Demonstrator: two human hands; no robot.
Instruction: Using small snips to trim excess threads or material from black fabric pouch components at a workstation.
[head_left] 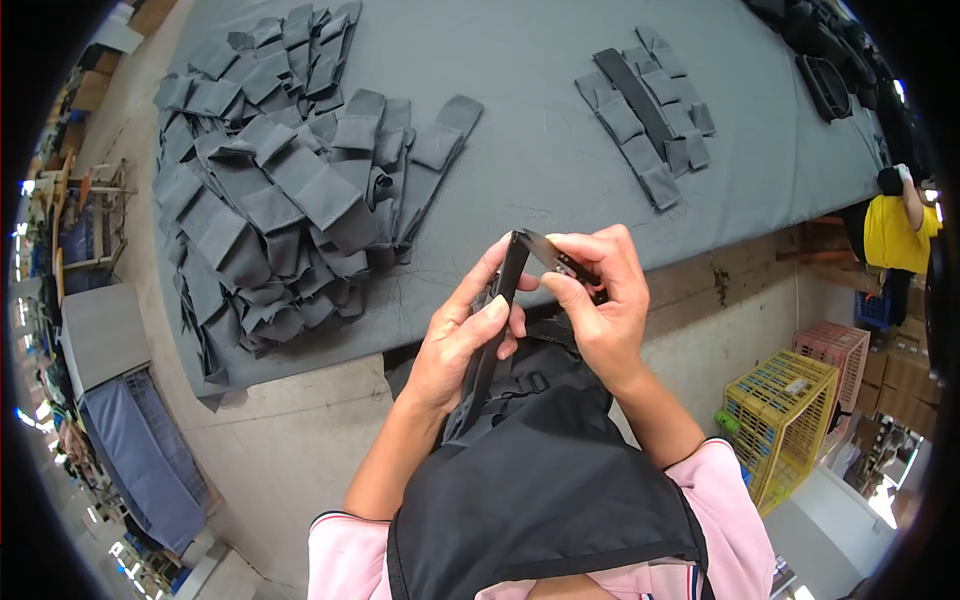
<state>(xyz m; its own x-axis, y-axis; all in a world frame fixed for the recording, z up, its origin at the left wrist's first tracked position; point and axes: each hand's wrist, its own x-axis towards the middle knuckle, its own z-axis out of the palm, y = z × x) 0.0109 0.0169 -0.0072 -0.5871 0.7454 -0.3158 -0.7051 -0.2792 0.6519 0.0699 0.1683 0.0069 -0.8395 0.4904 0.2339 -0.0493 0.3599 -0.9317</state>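
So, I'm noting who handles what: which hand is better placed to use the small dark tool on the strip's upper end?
Probably the right hand: it holds the small dark tool, whose tip is close to the upper end of the dark strip. The left hand is occupied gripping that strip.

Two bare hands, one left hand (455, 345) and one right hand (608, 308), hold one thing each: one dark strip (512, 268) in the left, one small dark tool (572, 266) in the right. On the single tabletop (530, 60) lie two groups of cloth: at left, one big heap of grey pieces (290, 195), dozens, too overlapped to count exactly; at the far right, one small group of at least three strips (625, 120). Toward the far right edge is one black pouch (824, 90). Beyond the tabletop at right stand three crates: one yellow crate (765, 405), one pink crate (838, 345), one blue crate (873, 310). One co-worker (893, 235) is there too.
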